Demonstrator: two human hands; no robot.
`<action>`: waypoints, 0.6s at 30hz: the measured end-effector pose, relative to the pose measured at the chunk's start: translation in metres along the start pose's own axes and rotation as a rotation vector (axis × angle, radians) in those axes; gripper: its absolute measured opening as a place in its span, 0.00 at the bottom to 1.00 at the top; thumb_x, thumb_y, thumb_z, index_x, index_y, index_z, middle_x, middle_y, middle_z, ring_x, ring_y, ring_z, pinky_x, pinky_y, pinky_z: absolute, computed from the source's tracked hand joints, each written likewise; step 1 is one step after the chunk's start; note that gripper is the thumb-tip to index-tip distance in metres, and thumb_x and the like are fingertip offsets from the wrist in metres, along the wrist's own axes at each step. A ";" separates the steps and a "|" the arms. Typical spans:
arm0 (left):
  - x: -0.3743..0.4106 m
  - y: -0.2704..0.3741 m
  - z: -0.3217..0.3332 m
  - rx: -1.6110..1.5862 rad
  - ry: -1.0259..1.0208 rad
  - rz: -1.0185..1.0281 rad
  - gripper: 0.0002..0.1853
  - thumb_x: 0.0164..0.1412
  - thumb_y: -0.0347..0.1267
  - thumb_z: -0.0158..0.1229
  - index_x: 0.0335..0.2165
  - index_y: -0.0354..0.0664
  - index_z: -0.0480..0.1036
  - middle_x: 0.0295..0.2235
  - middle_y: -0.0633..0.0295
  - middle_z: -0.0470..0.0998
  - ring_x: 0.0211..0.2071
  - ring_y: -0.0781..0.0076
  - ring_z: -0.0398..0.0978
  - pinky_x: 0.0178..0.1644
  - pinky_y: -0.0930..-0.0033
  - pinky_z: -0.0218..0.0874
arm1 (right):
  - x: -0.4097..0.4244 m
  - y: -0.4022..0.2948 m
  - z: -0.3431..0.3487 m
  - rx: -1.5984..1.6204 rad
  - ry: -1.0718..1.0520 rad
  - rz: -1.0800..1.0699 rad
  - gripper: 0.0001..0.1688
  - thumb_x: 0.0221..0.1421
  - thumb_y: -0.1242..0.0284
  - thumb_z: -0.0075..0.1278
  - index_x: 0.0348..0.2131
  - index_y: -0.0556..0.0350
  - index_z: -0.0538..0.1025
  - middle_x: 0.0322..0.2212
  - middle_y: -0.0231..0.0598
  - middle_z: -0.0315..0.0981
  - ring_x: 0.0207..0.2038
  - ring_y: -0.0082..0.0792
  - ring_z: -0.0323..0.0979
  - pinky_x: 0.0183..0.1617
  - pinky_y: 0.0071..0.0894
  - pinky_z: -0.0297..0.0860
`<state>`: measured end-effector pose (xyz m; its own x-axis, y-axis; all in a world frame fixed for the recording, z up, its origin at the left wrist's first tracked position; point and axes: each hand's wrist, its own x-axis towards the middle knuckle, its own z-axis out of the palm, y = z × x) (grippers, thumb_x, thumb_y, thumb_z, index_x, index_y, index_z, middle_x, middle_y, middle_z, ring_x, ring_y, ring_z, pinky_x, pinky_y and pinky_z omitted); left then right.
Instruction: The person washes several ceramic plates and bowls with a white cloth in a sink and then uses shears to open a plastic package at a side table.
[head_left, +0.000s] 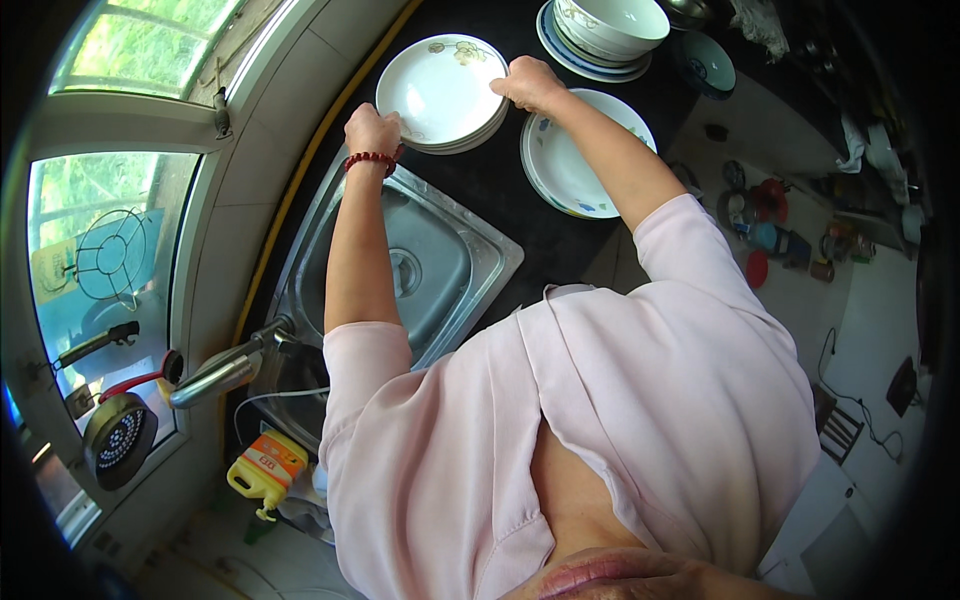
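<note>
A stack of white plates (442, 94) with a floral motif on the top one rests on the dark countertop (495, 195), beyond the sink. My left hand (373, 129), with a red bead bracelet at the wrist, grips the stack's near left rim. On the opposite side, my right hand (531, 84) holds the rim with the thumb over the top plate. Partly under my right forearm lies a second stack of plates (574, 165) with blue flower decoration. White bowls (611, 26) sit on blue-rimmed plates (551, 45) farther back.
A stainless steel sink (435, 292) with a faucet (217, 379) lies below my left arm. Beside it stands a yellow pump bottle (266, 469). A small bowl (705, 64) is near the counter's right edge. Utensils, including a skimmer (120, 439), hang by the window.
</note>
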<state>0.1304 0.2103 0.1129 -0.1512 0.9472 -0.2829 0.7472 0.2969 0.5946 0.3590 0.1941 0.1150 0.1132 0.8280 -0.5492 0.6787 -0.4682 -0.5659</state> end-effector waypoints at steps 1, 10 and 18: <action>0.001 -0.002 0.000 0.043 0.006 0.009 0.11 0.50 0.30 0.55 0.28 0.30 0.69 0.26 0.50 0.74 0.20 0.65 0.75 0.22 0.69 0.68 | -0.001 -0.001 0.001 -0.015 0.010 0.005 0.22 0.38 0.61 0.47 0.32 0.55 0.78 0.31 0.45 0.74 0.37 0.40 0.72 0.42 0.38 0.67; -0.001 0.008 -0.007 0.122 -0.045 -0.034 0.12 0.50 0.29 0.52 0.32 0.30 0.72 0.28 0.48 0.76 0.22 0.63 0.76 0.28 0.68 0.69 | -0.006 -0.007 0.004 -0.245 0.207 -0.091 0.22 0.41 0.63 0.47 0.36 0.56 0.76 0.38 0.47 0.73 0.43 0.42 0.70 0.47 0.41 0.63; -0.004 -0.006 -0.016 -0.232 -0.089 -0.036 0.08 0.48 0.28 0.56 0.22 0.32 0.67 0.14 0.58 0.71 0.12 0.73 0.70 0.12 0.75 0.58 | -0.009 -0.006 -0.002 -0.147 0.187 -0.177 0.21 0.42 0.63 0.46 0.33 0.61 0.76 0.29 0.50 0.75 0.33 0.39 0.74 0.40 0.37 0.68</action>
<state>0.1158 0.2068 0.1221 -0.1097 0.9243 -0.3656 0.5723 0.3595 0.7370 0.3552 0.1899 0.1245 0.1065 0.9416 -0.3195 0.7959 -0.2734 -0.5403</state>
